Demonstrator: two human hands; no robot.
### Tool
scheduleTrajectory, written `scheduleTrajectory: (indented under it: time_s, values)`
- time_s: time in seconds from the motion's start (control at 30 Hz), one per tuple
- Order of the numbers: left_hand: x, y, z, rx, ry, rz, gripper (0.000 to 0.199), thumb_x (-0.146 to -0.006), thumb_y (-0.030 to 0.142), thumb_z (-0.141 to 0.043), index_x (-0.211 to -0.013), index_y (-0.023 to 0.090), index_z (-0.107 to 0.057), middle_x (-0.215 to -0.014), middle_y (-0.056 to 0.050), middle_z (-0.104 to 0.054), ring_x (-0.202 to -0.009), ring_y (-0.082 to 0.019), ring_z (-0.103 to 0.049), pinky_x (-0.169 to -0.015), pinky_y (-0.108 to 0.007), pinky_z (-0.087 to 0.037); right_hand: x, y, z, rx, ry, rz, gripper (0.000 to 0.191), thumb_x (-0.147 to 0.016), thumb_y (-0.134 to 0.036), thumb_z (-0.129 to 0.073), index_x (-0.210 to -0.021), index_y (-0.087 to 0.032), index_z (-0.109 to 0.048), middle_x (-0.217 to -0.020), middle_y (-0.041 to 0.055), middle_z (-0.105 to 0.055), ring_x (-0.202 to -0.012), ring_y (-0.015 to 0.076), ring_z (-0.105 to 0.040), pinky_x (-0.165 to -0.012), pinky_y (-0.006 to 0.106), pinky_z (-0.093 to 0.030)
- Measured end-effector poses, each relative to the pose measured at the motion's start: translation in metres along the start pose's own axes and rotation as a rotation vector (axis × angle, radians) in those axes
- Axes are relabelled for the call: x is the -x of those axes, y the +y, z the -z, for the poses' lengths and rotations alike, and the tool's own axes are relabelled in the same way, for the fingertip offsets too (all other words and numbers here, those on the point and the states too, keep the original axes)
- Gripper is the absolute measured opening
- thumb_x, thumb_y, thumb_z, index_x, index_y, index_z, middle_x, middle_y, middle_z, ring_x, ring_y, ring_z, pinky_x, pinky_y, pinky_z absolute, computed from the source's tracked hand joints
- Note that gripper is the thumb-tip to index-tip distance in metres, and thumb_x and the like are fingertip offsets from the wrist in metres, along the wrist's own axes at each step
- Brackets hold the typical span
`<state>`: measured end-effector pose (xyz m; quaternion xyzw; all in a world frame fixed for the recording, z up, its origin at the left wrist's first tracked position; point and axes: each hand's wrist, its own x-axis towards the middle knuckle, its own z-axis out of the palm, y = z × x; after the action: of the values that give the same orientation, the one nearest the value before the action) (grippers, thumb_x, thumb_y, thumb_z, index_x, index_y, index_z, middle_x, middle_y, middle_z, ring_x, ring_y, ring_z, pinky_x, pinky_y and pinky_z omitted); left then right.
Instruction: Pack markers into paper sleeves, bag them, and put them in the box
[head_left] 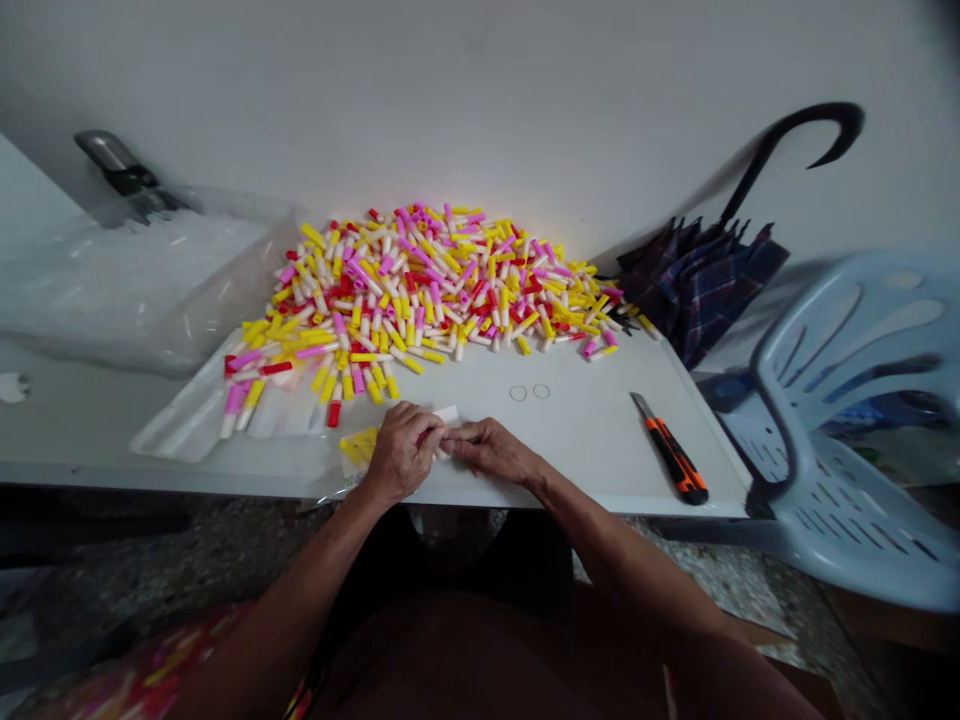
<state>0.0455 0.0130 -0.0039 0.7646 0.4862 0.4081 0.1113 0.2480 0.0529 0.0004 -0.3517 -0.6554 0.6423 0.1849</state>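
My left hand (401, 452) and my right hand (489, 450) meet at the front edge of a white table (585, 470), their fingertips pinching a small white piece (448, 415), probably paper or plastic. Its exact shape is hidden by my fingers. Just left of my left hand lies a small clear bag holding yellow pieces (358, 448). Beyond my hands spreads a large heap of plastic tubes (420, 290) in yellow, pink, red and white. Two thin rubber bands (529, 392) lie on the table beyond my right hand.
An orange-and-black utility knife (670, 450) lies on the table at right. A folded plaid umbrella (697, 290) leans against the wall behind it. A pale blue plastic chair (847, 430) stands at right. A large clear plastic bag (135, 290) lies at the far left.
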Motion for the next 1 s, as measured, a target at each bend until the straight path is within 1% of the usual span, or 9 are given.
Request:
scheduleTrajectory:
  time_s: [0.17, 0.27, 0.47, 0.6, 0.73, 0.8, 0.87, 0.93, 1.0]
  values:
    - [-0.003, 0.003, 0.001, -0.041, -0.063, -0.065, 0.020, -0.104, 0.025, -0.051, -0.088, 0.022, -0.063, -0.087, -0.005, -0.068, -0.089, -0.024, -0.057, -0.090, -0.044, -0.044, -0.002, 0.000, 0.003, -0.120, -0.021, -0.120, 0.047, -0.084, -0.057, -0.079, -0.107, -0.016, -0.083, -0.076, 0.0028, -0.072, -0.056, 0.0112, -0.063, -0.046, 0.019, -0.043]
    - [-0.004, 0.004, -0.001, 0.005, -0.068, -0.059, 0.020, -0.104, 0.025, -0.052, -0.088, 0.022, -0.063, -0.087, -0.005, -0.068, -0.088, -0.024, -0.058, -0.089, -0.043, -0.045, -0.005, 0.005, 0.003, -0.205, 0.007, -0.136, 0.047, -0.078, -0.056, -0.083, -0.101, -0.015, -0.084, -0.085, 0.0065, -0.076, -0.065, 0.0147, -0.069, -0.048, 0.020, -0.049]
    - [-0.004, 0.002, -0.009, 0.067, -0.081, 0.002, 0.021, -0.103, 0.023, -0.051, -0.085, 0.021, -0.061, -0.083, -0.005, -0.064, -0.087, -0.024, -0.055, -0.084, -0.041, -0.045, -0.006, 0.010, -0.003, -0.204, 0.086, -0.088, 0.042, -0.077, -0.053, -0.084, -0.088, -0.012, -0.083, -0.069, 0.0028, -0.070, -0.056, 0.0113, -0.061, -0.053, 0.023, -0.052]
    - [-0.005, 0.002, -0.011, 0.081, -0.067, -0.006, 0.022, -0.103, 0.021, -0.050, -0.084, 0.021, -0.060, -0.082, -0.005, -0.062, -0.086, -0.023, -0.054, -0.083, -0.040, -0.045, -0.007, 0.009, -0.004, -0.154, 0.103, -0.086, 0.040, -0.079, -0.052, -0.081, -0.081, -0.012, -0.080, -0.058, -0.0010, -0.062, -0.049, 0.0094, -0.053, -0.047, 0.022, -0.046]
    - [-0.005, 0.002, -0.009, 0.059, -0.045, -0.002, 0.021, -0.104, 0.025, -0.050, -0.085, 0.021, -0.061, -0.082, -0.005, -0.063, -0.085, -0.023, -0.055, -0.083, -0.040, -0.045, -0.007, 0.008, -0.005, -0.159, 0.086, -0.094, 0.043, -0.079, -0.055, -0.081, -0.084, -0.013, -0.077, -0.066, 0.0007, -0.066, -0.053, 0.0103, -0.056, -0.046, 0.022, -0.046]
    - [-0.005, 0.002, -0.008, 0.042, -0.022, 0.010, 0.022, -0.104, 0.028, -0.051, -0.087, 0.022, -0.062, -0.083, -0.005, -0.065, -0.086, -0.023, -0.056, -0.084, -0.041, -0.046, -0.005, 0.008, -0.006, -0.233, 0.149, -0.061, 0.044, -0.076, -0.055, -0.084, -0.090, -0.014, -0.074, -0.078, 0.0025, -0.071, -0.062, 0.0124, -0.063, -0.053, 0.023, -0.052]
    - [-0.005, 0.004, -0.010, 0.025, 0.021, 0.032, 0.022, -0.105, 0.030, -0.051, -0.088, 0.022, -0.062, -0.086, -0.005, -0.068, -0.087, -0.024, -0.057, -0.088, -0.043, -0.047, -0.003, 0.009, -0.007, -0.301, 0.303, -0.033, 0.049, -0.071, -0.053, -0.088, -0.098, -0.017, -0.068, -0.081, 0.0017, -0.072, -0.065, 0.0148, -0.066, -0.056, 0.026, -0.056]
    - [-0.004, 0.006, -0.013, 0.016, 0.083, 0.045, 0.021, -0.105, 0.030, -0.051, -0.090, 0.023, -0.063, -0.088, -0.005, -0.070, -0.089, -0.024, -0.059, -0.094, -0.045, -0.047, 0.000, 0.008, -0.006, -0.287, 0.441, -0.072, 0.054, -0.069, -0.051, -0.090, -0.102, -0.019, -0.062, -0.074, -0.0001, -0.070, -0.058, 0.0161, -0.065, -0.051, 0.027, -0.054]
    - [-0.002, 0.009, -0.017, 0.015, 0.137, 0.047, 0.020, -0.105, 0.030, -0.052, -0.092, 0.023, -0.064, -0.090, -0.005, -0.070, -0.090, -0.024, -0.060, -0.097, -0.046, -0.047, 0.002, 0.005, -0.004, -0.187, 0.440, -0.153, 0.048, -0.074, -0.051, -0.086, -0.098, -0.019, -0.060, -0.065, -0.0009, -0.067, -0.049, 0.0152, -0.059, -0.044, 0.025, -0.046]
